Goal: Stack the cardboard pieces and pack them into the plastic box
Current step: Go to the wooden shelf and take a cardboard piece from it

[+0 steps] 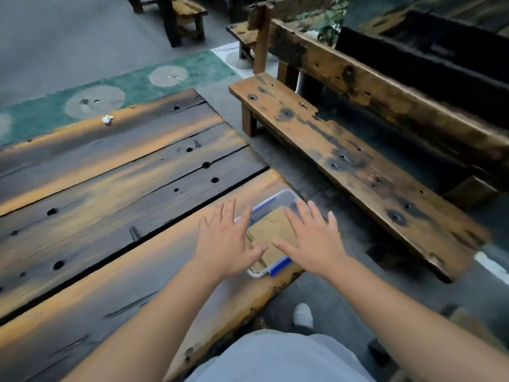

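A clear plastic box (278,198) with blue clips sits at the right end of the wooden table (115,188), close to its edge. Brown cardboard pieces (271,230) lie flat inside it. My left hand (227,241) hovers over the box's left side, palm down, fingers spread. My right hand (311,238) is spread over the box's right side, partly covering the cardboard. Neither hand holds anything. Whether a lid is on the box I cannot tell.
A wooden bench (349,164) runs along the right of the table, with a gap of grey floor between. A small white scrap (107,119) lies on the table's far plank. My white shoe (303,315) shows below the table edge.
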Demonstrator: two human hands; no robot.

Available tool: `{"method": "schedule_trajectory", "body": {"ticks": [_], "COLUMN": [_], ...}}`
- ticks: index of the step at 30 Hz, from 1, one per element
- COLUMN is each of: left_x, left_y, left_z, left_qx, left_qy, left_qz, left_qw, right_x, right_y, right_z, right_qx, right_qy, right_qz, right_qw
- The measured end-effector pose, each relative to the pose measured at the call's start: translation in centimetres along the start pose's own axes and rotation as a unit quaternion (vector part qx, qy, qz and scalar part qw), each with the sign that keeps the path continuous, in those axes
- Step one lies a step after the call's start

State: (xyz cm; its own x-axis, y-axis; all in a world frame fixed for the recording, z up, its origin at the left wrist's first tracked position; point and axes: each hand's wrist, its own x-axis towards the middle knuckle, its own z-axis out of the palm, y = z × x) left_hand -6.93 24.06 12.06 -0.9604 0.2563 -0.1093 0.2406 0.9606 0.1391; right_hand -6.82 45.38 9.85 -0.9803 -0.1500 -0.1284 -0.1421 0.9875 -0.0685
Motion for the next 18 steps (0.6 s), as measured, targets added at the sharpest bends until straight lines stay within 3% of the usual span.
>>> {"method": "schedule_trajectory", "body": {"ticks": [10, 18], "left_x": [2.6, 3.3], "left_y": [10.4, 23.1], "left_z": [0.6, 1.8], "left_qx": [0.036, 0.055], "left_qy": [-0.004, -0.016], "left_qz": [0.187, 0.342], "left_qw": [0.982, 0.938], "right_x": [-10.3, -18.6], "right_y": [8.1, 14.7], "right_z": [0.2, 1.7], "right_qx": [0.04, 0.077], "right_qy": [0.008, 0.02], "right_qz": [0.2, 0.342], "right_qw": [0.979, 0.936]}}
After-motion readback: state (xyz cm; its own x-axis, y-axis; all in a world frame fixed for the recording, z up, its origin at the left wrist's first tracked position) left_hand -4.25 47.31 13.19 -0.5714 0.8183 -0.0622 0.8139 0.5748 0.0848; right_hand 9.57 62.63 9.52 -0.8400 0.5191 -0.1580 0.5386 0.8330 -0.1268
